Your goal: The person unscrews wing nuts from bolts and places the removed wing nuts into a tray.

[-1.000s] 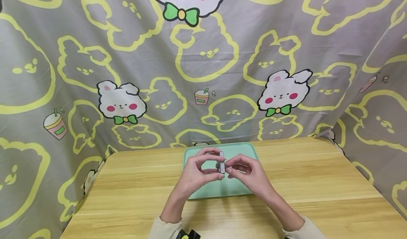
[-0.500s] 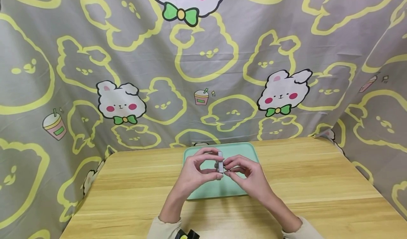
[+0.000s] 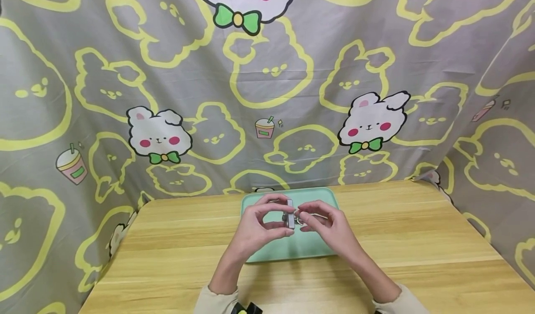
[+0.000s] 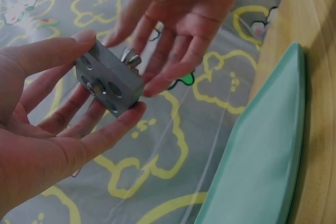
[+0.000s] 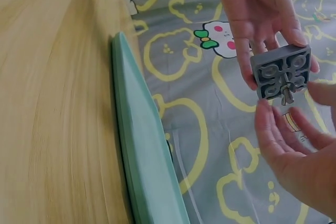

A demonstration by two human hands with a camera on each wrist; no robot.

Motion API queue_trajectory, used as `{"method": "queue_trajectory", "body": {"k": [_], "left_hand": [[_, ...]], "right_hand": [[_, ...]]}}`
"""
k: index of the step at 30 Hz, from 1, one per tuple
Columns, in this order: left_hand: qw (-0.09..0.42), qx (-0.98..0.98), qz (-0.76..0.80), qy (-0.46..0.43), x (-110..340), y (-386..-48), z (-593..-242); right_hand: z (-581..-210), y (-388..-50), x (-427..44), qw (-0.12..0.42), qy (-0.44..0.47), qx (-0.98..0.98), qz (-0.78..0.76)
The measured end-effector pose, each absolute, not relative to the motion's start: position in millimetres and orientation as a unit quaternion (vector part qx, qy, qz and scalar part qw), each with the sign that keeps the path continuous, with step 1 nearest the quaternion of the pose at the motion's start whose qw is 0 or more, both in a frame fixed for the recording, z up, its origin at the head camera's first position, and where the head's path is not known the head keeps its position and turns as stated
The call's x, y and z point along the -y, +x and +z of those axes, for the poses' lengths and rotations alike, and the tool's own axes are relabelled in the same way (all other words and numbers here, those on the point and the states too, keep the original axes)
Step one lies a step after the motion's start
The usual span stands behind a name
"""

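My left hand [image 3: 255,225] grips a small grey block [image 4: 107,77] by its opposite edges, thumb on one side and fingers on the other. The block has several round holes through it, and a bolt end [image 4: 97,86] shows at its middle. On the opposite face, with ring-shaped recesses, a metal wing nut [image 5: 286,94] sits on the bolt's threaded end. My right hand [image 3: 330,223] is beside this face, its thumb and fingers spread around the wing nut with visible gaps in the right wrist view. Any light fingertip contact with the nut is hard to tell.
A mint-green tray [image 3: 288,251] lies on the wooden table [image 3: 175,253] beneath both hands. Behind and at the sides hangs a grey patterned curtain [image 3: 292,151].
My right thumb and fingers, earlier close together at the wing nut, are now spread, leaving the nut more visible. My left hand and the block have hardly moved.
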State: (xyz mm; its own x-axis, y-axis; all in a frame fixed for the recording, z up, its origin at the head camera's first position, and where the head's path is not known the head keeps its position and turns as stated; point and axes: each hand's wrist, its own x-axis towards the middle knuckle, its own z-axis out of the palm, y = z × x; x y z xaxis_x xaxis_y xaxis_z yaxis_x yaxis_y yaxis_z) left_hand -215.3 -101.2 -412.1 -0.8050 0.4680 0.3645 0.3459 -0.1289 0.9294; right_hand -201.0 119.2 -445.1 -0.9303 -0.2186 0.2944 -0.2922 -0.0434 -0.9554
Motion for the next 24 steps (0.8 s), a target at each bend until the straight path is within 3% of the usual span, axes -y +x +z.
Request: {"method": "queue_trajectory", "body": {"k": [4,8,15,24], "left_hand": [[0.044,-0.665,0.677,0.314,99.3,-214.2,-412.4],[0.042,-0.671,0.670,0.315,98.2,-212.9,-411.6],[0.044,-0.675,0.663,0.319,97.1,-212.6,-412.4],[0.047,-0.672,0.667,0.319,97.7,-212.4,-412.1]], "right_hand": [[-444.7,-202.8,-121.7,-0.049,0.138,0.681,0.717],[-443.8,-203.5,-124.4,-0.091,0.114,0.669,0.729],[-443.1,-203.3,-127.3,-0.108,0.116,0.658,0.736],[-443.1,-202.2,-126.4,-0.088,0.139,0.665,0.728]]}}
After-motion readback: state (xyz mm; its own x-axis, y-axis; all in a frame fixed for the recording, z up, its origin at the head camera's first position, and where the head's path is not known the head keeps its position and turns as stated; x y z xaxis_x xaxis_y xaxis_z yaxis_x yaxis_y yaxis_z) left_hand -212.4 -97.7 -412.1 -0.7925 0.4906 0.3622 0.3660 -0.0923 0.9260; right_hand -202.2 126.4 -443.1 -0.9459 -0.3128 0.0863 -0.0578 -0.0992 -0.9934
